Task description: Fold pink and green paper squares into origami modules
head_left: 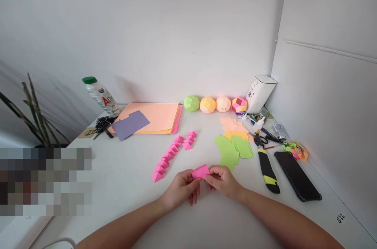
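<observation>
While both pinch pink paper (pixel 200 171) | L hand (pixel 182 190) curled, gripping its left end | R hand (pixel 223 181) gripping right end

Holding a pink paper piece (pixel 200 171) by its ends with the fingers of the left hand (pixel 181 190) and the right hand (pixel 224 181), just above the white surface (pixel 126 186). Looking past it onto a curved row of pink folded units (pixel 173 154) at left, green squares (pixel 234 150) at right, and four paper balls (pixel 215 104) along the wall. Seeing a yellow-black utility knife (pixel 268 172) just beside a dark phone (pixel 297 175) at far right.

Green-capped bottle (pixel 98 94), four paper balls (pixel 207 105), black phone (pixel 297 176), utility knife (pixel 268 170), green paper squares (pixel 232 149), keys (pixel 101 125)
</observation>
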Tool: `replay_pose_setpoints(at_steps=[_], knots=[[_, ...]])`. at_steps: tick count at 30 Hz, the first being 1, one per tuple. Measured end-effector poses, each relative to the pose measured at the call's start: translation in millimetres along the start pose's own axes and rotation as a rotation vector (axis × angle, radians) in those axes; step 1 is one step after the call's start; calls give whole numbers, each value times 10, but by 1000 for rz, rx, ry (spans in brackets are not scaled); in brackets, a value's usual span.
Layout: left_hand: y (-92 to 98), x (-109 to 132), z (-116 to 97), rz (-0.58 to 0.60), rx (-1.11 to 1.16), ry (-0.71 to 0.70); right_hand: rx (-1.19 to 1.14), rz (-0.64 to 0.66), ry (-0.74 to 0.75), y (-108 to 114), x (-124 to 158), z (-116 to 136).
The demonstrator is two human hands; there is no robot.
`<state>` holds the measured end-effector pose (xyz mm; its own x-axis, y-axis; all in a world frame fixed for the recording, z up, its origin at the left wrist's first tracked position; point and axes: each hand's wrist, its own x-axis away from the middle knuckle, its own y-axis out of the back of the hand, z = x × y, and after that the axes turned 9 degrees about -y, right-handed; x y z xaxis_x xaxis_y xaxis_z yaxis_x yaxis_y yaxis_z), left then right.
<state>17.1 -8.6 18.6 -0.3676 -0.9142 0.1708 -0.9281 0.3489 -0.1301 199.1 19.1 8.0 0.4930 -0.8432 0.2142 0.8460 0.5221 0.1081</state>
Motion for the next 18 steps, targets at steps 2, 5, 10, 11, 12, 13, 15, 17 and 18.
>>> replay_pose_setpoints(at_steps=[2,5,10,11,12,13,15,17,18], knots=[[2,-2,8,2,14,-7,-8,-12,-6,-3,5,9],[0,-7,8,10,18,-5,-13,-24,2,-5,7,26],[-23,-14,-18,9,-4,1,-11,-26,22,-6,5,22],[-28,-13,-24,9,-7,4,-11,-26,24,-7,5,18],[-31,-12,-28,9,-11,6,-10,-25,24,-8,5,15],[-33,-10,-31,8,-15,7,-10,-24,24,-9,6,14],[-32,-7,-30,6,-24,3,-1,-10,22,-13,10,21],[-29,-5,-20,8,-31,0,47,4,34,-17,15,38],[-27,-3,-14,12,-36,-1,84,7,50,-20,17,48]])
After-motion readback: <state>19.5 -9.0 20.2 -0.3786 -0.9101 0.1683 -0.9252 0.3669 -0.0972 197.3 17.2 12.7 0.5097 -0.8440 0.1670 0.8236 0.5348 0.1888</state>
